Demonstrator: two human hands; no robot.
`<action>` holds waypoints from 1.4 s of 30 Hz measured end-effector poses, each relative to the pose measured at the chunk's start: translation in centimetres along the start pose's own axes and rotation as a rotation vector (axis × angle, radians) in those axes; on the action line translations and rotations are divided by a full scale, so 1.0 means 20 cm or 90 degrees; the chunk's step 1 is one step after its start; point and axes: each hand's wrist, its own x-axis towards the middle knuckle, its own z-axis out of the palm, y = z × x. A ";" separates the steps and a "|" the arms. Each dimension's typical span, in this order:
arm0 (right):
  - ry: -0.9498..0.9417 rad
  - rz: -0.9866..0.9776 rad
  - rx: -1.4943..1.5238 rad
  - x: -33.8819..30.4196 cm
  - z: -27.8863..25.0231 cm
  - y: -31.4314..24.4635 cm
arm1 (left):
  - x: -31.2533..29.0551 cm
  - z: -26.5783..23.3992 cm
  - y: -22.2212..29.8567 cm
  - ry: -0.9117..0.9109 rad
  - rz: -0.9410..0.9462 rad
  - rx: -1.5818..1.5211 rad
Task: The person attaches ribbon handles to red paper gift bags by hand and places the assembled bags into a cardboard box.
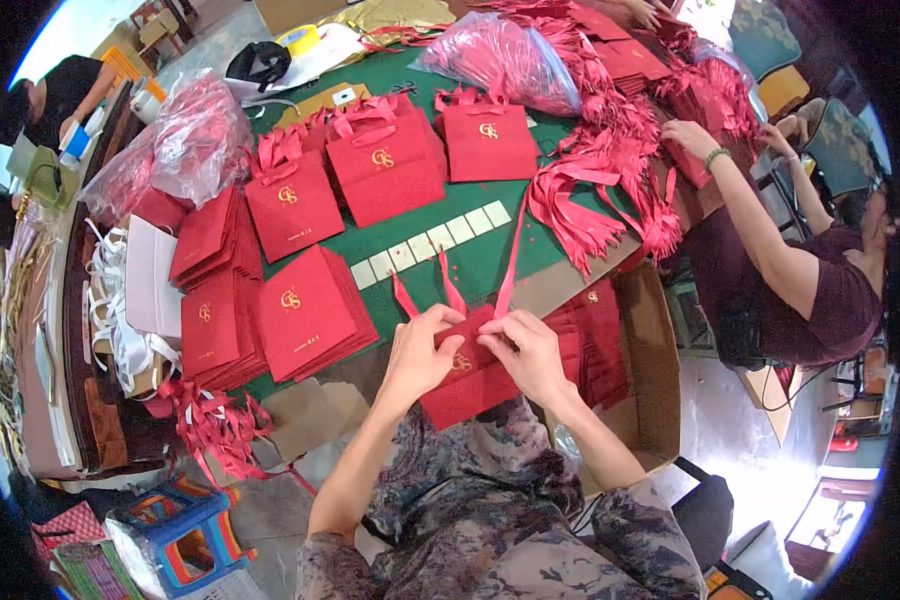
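Note:
Between both hands is a small red paper bag (460, 400) with a gold emblem, held above my lap at the table's near edge. My left hand (425, 350) grips the bag's upper left edge, its fingers curled in. My right hand (530, 355) pinches at the top right, where a red ribbon (511, 262) rises from the fingers toward the table. Two more ribbon ends (452, 288) stick up near my left hand. The fingers partly hide where the ribbons meet the bag.
Finished-looking red bags with ribbon handles (295, 210) stand on the green table; flat stacks (315, 310) lie nearer. A row of pale cards (430, 243), a ribbon heap (595, 200) and an open carton (655, 370) surround me. A co-worker (790, 260) handles bags at right.

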 end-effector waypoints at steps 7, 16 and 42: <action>0.039 0.039 0.033 0.00 0.02 -0.01 | -0.02 0.00 0.03 -0.007 -0.010 -0.036; 0.027 0.071 -0.084 0.01 0.02 -0.08 | -0.06 0.06 0.07 0.071 0.084 0.136; -0.355 -0.012 -0.107 0.40 -0.25 0.04 | -0.07 0.09 0.16 0.210 0.333 0.421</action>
